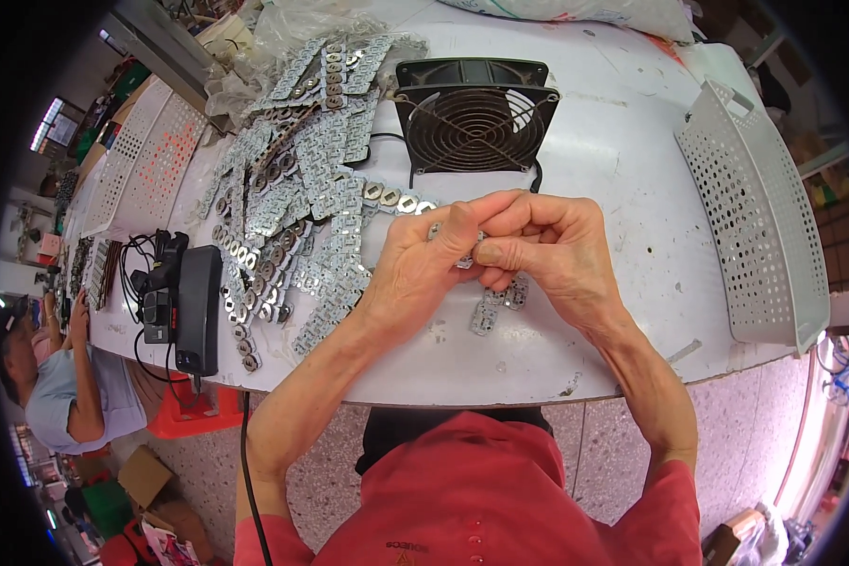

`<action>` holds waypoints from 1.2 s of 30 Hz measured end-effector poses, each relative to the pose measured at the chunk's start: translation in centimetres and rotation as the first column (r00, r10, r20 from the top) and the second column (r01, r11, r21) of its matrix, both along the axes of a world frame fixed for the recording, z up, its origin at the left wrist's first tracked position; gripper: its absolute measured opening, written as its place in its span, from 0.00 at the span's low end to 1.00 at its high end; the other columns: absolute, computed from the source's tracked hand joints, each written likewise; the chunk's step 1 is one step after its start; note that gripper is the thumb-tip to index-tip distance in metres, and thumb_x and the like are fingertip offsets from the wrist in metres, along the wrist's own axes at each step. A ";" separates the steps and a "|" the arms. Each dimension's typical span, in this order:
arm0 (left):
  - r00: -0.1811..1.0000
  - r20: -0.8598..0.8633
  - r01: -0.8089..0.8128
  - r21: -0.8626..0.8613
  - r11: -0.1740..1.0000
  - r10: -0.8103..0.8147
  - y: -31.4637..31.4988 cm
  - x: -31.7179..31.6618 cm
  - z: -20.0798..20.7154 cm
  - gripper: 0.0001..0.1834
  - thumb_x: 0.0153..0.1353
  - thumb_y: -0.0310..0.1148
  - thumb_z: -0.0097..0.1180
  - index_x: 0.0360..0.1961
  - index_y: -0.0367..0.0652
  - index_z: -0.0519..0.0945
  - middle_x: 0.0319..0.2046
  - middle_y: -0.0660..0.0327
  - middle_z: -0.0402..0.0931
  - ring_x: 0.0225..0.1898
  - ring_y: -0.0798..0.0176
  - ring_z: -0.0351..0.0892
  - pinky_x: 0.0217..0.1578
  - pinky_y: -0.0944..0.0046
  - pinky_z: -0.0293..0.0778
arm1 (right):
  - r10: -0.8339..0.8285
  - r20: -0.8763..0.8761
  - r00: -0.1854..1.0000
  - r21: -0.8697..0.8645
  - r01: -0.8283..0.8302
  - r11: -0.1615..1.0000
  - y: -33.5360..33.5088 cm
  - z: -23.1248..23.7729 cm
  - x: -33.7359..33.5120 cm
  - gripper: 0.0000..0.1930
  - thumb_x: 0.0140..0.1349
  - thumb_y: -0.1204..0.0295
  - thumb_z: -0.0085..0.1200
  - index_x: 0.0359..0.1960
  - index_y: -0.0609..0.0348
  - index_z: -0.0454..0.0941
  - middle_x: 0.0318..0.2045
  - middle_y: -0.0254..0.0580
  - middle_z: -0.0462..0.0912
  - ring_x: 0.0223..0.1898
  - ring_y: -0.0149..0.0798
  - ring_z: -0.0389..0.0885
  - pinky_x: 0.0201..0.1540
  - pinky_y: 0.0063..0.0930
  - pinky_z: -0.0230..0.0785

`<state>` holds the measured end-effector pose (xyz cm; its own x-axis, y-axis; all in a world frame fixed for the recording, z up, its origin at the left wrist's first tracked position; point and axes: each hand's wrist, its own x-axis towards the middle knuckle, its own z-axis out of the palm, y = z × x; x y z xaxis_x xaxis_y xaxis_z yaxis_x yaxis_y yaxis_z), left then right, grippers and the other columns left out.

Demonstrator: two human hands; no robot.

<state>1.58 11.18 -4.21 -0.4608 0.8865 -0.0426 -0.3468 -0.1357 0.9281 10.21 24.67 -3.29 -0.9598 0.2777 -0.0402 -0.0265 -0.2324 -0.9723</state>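
Observation:
Both my hands meet above the middle of the white table. My left hand (415, 264) pinches a small silvery plate strip (466, 253) between thumb and fingers. Closed on the same piece from the other side, my right hand (561, 250) presses its thumb against it; the fingers hide most of the strip. Small grey plates (486, 316) show on the table just below the right fingers. A row of plates with round discs (387, 195) emerges behind my left hand, beside a large heap of similar strips (335, 179).
A black fan (472, 127) stands beyond my hands. White perforated baskets stand right (755, 217) and far left (146, 160). Left of the heap lie a black power adapter (198, 311) and cables. Another person (75, 391) works at left, near a red stool (198, 410).

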 end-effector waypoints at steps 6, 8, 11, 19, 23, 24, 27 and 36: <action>0.994 0.030 -0.104 -0.003 0.995 0.104 0.7 0.4 0.3 0.29 0.64 0.49 0.41 0.55 0.34 0.67 0.43 0.56 0.71 0.43 0.65 0.72 0.45 0.62 0.71 | 0.029 0.017 0.999 0.018 -0.030 0.999 0.9 0.1 0.1 0.05 0.49 0.80 0.59 0.28 0.69 0.78 0.22 0.43 0.80 0.20 0.29 0.78 0.23 0.19 0.73; 0.978 0.071 -0.200 0.036 0.979 0.197 0.6 0.0 0.2 0.27 0.64 0.47 0.44 0.54 0.36 0.69 0.37 0.60 0.73 0.38 0.70 0.73 0.43 0.64 0.70 | 0.029 0.029 0.999 0.051 -0.030 0.998 1.4 0.2 0.4 0.05 0.50 0.79 0.59 0.29 0.68 0.78 0.21 0.42 0.80 0.19 0.28 0.78 0.22 0.19 0.73; 0.933 -0.252 -0.246 0.081 0.966 0.258 -0.4 -1.4 -0.3 0.18 0.61 0.37 0.51 0.48 0.36 0.75 0.38 0.61 0.74 0.37 0.71 0.74 0.40 0.68 0.72 | -0.004 0.063 0.998 0.092 -0.002 0.996 1.6 0.8 0.5 0.06 0.51 0.78 0.59 0.29 0.67 0.77 0.21 0.41 0.79 0.19 0.28 0.78 0.23 0.19 0.72; 0.947 -0.159 -0.287 -0.018 0.958 0.280 -0.6 -0.8 0.0 0.09 0.55 0.24 0.54 0.36 0.30 0.79 0.29 0.56 0.79 0.27 0.69 0.78 0.29 0.73 0.77 | -0.014 0.068 0.998 0.068 0.009 0.998 0.9 0.4 0.1 0.07 0.53 0.77 0.57 0.32 0.67 0.76 0.22 0.41 0.79 0.21 0.29 0.79 0.25 0.19 0.74; 0.958 -0.077 -0.279 -0.041 0.959 0.275 -0.5 -0.8 0.0 0.09 0.55 0.24 0.55 0.36 0.29 0.79 0.30 0.54 0.79 0.27 0.67 0.79 0.30 0.71 0.78 | 0.029 0.080 0.996 -0.017 -0.027 0.999 1.1 -0.1 0.1 0.07 0.54 0.76 0.56 0.32 0.68 0.75 0.22 0.42 0.79 0.21 0.30 0.80 0.24 0.20 0.74; 0.963 -0.032 -0.268 -0.055 0.962 0.267 -0.6 -0.8 0.0 0.10 0.55 0.24 0.55 0.36 0.29 0.78 0.31 0.54 0.79 0.28 0.66 0.79 0.30 0.70 0.79 | 0.029 0.080 0.996 -0.018 -0.027 0.999 1.1 0.0 0.2 0.07 0.54 0.76 0.56 0.32 0.68 0.75 0.22 0.42 0.79 0.21 0.30 0.80 0.24 0.20 0.74; 0.970 0.074 -0.228 -0.056 0.972 0.232 -0.6 -0.9 0.0 0.10 0.55 0.25 0.56 0.36 0.29 0.78 0.32 0.54 0.78 0.29 0.65 0.79 0.31 0.69 0.79 | 0.026 0.098 0.995 -0.036 -0.023 0.999 1.2 0.1 0.2 0.07 0.53 0.77 0.55 0.32 0.68 0.75 0.22 0.44 0.79 0.23 0.32 0.80 0.26 0.22 0.75; 0.972 0.016 -0.236 -0.013 0.972 0.236 -0.4 -0.8 0.0 0.09 0.55 0.22 0.55 0.37 0.30 0.79 0.33 0.55 0.78 0.32 0.65 0.79 0.34 0.68 0.80 | 0.025 0.053 0.998 -0.009 -0.025 1.000 1.6 0.4 0.1 0.08 0.52 0.76 0.57 0.31 0.69 0.76 0.22 0.44 0.79 0.21 0.31 0.79 0.25 0.21 0.74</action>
<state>0.79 10.81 -4.19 -0.6561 0.7521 -0.0620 -0.3226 -0.2053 0.9240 10.31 26.30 -2.87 -0.9629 0.2529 -0.0941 0.0315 -0.2408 -0.9701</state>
